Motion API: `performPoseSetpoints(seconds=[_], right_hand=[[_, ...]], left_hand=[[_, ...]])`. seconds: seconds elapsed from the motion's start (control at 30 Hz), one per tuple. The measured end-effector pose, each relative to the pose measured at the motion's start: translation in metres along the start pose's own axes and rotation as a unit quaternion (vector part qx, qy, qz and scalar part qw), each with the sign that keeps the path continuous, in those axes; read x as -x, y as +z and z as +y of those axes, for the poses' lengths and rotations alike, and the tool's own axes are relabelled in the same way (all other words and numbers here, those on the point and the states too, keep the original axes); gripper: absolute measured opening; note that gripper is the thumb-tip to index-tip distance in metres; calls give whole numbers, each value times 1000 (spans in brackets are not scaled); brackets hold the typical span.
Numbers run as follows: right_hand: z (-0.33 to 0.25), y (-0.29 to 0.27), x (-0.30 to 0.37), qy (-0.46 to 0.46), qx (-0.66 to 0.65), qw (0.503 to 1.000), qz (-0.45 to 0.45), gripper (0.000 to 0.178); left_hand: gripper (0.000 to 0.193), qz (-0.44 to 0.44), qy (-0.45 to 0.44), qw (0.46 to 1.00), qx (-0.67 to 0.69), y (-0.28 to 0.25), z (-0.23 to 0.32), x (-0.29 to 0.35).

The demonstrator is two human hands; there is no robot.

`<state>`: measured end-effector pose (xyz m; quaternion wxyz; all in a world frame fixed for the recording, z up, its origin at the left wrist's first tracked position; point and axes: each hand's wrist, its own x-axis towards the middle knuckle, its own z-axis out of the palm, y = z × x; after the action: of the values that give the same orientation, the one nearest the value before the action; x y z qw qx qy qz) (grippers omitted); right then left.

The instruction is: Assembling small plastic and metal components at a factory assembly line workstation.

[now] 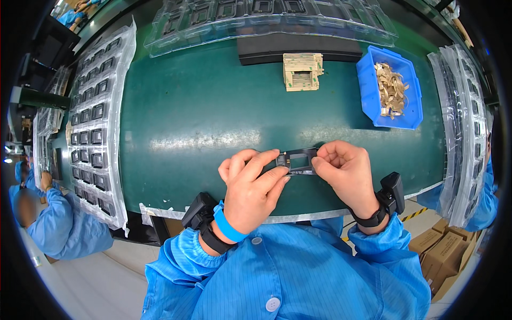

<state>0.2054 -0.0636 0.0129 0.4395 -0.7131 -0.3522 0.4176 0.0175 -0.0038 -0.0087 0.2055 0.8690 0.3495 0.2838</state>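
Between my two hands, just above the near part of the green bench, is a small black rectangular plastic frame (300, 161) with an open window. My left hand (253, 181) grips its left end, with fingertips on the upper and lower edges. The thumb and forefinger of my right hand (344, 169) pinch the right end, and the other fingers are curled in. Whether my right fingers also hold some thin piece on the frame cannot be made out.
Ahead lies a stack of beige die-cut adhesive sheets (302, 72) before a black block (261, 49). A blue bin (368, 96) holds peeled paper strips (392, 89). Clear trays of black parts stand at the back (213, 32), left (114, 114) and right (453, 133). Another person (69, 224) works at left.
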Motion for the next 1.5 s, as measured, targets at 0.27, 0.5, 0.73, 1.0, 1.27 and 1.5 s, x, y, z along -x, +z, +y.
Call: performPoseSetpoints(seconds=[0.27, 0.5, 0.73, 1.0, 1.27, 1.5], right_hand=[[0, 3, 2, -19, 20, 1000, 14, 8], [-2, 3, 2, -24, 35, 999, 19, 9], [0, 4, 2, -28, 36, 999, 20, 10], [-3, 3, 2, -22, 41, 999, 16, 10], [-3, 4, 2, -29, 46, 998, 20, 11], [-3, 5, 6, -56, 74, 995, 34, 11]], left_hand=[[24, -2, 17, 1000, -16, -1, -1, -1], [36, -18, 4, 1000, -10, -3, 0, -3], [44, -45, 46, 994, -85, 1, 3, 1], [45, -39, 50, 993, -102, 2, 5, 1], [40, -37, 39, 996, -75, -1, 5, -3], [52, -20, 22, 999, -17, -1, 0, -2]])
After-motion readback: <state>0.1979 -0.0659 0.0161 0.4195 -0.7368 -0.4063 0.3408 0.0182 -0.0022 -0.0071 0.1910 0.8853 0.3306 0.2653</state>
